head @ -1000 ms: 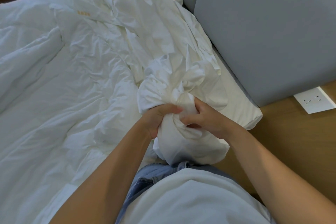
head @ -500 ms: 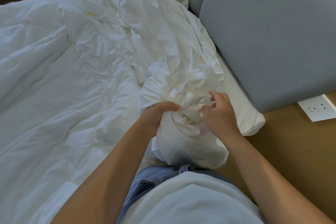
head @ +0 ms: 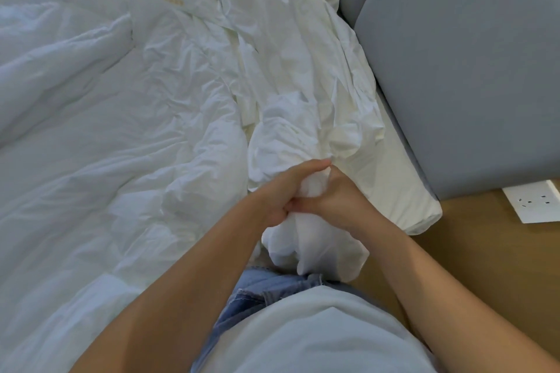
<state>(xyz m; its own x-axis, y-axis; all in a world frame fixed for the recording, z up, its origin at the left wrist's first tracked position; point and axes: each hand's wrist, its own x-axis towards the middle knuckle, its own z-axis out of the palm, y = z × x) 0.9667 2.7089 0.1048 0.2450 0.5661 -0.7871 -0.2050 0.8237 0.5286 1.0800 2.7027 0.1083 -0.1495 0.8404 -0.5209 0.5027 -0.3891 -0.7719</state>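
Here, the left hand (head: pixel 277 195) and right hand (head: pixel 344 204) are meeting on one bunched neck of the cover (head: pixel 303 118) — fingers (head: pixel 312 165) curling tight around it, just beside the headboard (head: pixel 469 85). The cover's length is running away from them alongside the headboard — the right hand is sitting nearer it, so it is probably reaching first.

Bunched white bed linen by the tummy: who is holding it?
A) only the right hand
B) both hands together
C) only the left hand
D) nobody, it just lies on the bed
B: the left hand and the right hand are both curled round the bunched white bed linen, side by side and touching each other.
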